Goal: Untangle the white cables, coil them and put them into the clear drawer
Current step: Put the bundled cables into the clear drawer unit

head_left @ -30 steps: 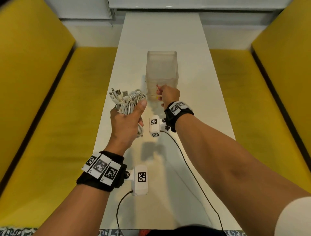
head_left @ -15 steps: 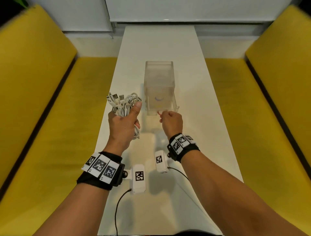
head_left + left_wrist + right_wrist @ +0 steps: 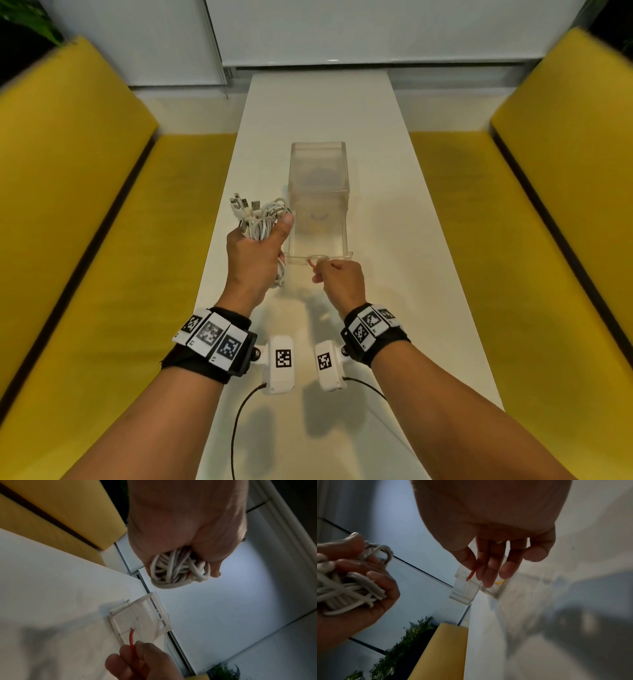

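Observation:
A bundle of coiled white cables (image 3: 259, 219) sits in my left hand (image 3: 255, 251), which grips it just left of the clear drawer box (image 3: 318, 171); plug ends stick up from the bundle. The same cables (image 3: 173, 570) show between my curled fingers in the left wrist view, and again as cables (image 3: 347, 591) in the right wrist view. The clear drawer (image 3: 344, 236) stands pulled out toward me. My right hand (image 3: 337, 277) pinches a red pull loop (image 3: 313, 263) at the drawer front. That red loop (image 3: 132, 639) (image 3: 471, 573) runs from the drawer face into my fingers.
The box stands mid-way along a narrow white table (image 3: 394, 205). Yellow benches (image 3: 102, 240) (image 3: 531, 222) run along both sides. A white wall panel (image 3: 342, 31) closes the far end. Black wires (image 3: 239, 411) trail from the wrist cameras over the near table.
My right hand has drawn back toward me with the red loop, and the drawer has slid out of the box. The left hand kept holding the cable bundle in about the same place.

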